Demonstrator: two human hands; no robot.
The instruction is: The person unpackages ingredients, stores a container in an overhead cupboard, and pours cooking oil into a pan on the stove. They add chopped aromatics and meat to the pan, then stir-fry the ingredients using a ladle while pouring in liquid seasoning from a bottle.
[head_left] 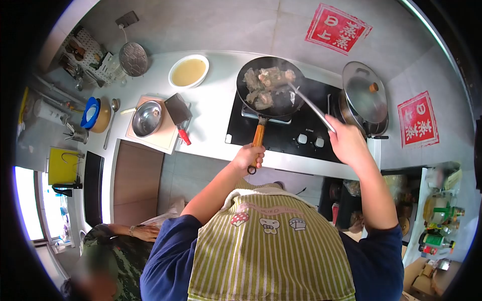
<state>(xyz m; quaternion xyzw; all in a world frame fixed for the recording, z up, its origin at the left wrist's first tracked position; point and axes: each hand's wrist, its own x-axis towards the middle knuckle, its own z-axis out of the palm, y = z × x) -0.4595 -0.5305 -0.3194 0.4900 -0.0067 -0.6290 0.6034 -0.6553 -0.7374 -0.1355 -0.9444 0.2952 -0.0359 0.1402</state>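
Observation:
A black frying pan [285,107] sits on the cooktop, tilted or level I cannot tell, with chunks of meat on bones [263,83] in it. My left hand [248,157] is wrapped round the pan's wooden handle [258,134]. My right hand [347,142] grips a long metal-handled cooking utensil [312,106]. Its far end reaches into the right side of the pan, against the meat; the shape of its head is hard to make out there. Light steam seems to hang over the pan.
A lidded pot [364,98] stands right of the black cooktop [301,128]. Leftward are a bowl of yellowish broth [189,71], a cleaver [178,110] with a red handle, a metal bowl [147,119] on a cutting board [165,143], and a ladle [111,123]. Another person [120,256] is at lower left.

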